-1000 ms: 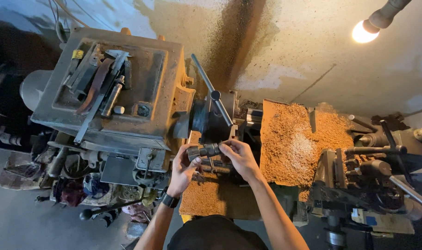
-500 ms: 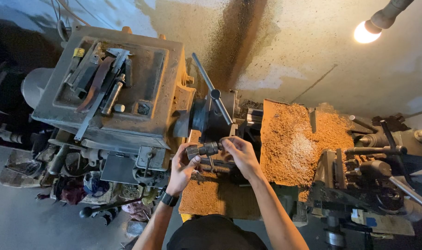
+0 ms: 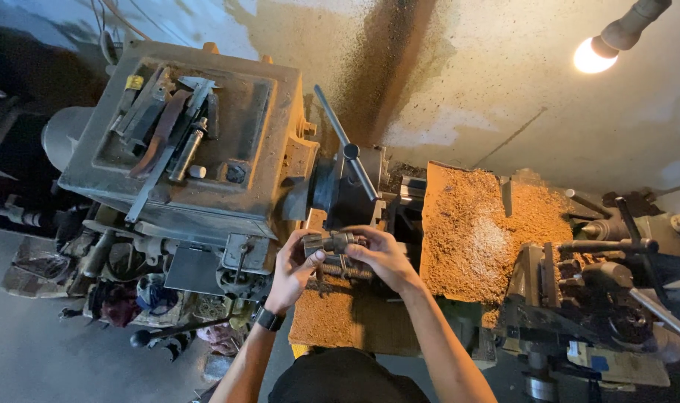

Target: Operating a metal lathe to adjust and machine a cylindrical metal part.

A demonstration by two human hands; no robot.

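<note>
1. A short metal cylinder (image 3: 328, 242), dull brass-grey and stepped along its length, is held level in the air between two bare hands, just in front of a lathe's chuck (image 3: 338, 190).
2. The left hand (image 3: 293, 267) grips the cylinder's left end, thumb on top and fingers curled beneath; a dark watch (image 3: 269, 319) sits on that wrist.
3. The right hand (image 3: 381, 257) closes over the cylinder's right end, its fingers wrapped over the top. Both grips are closed on the piece.
4. A long chuck key (image 3: 347, 153) with a crossbar stands in the chuck, slanting up and to the left.
5. Judged from this view, the cylinder is not mounted: it is off the chuck and in the hands, and the key is in place. Whether the piece is being fitted in or lifted away cannot be told.
6. Left of the chuck is the grey headstock (image 3: 228, 190); its flat top carries loose hand tools (image 3: 172, 134).
7. Right of the hands, a heap of golden metal shavings (image 3: 478, 231) covers the bed and carriage, with more lying below the hands.
8. A bare lamp (image 3: 593, 56) glows at the upper right against a stained wall.
9. Hard to make out: the cylinder's far face, the chuck's jaws, and the dark clutter under the headstock.
</note>
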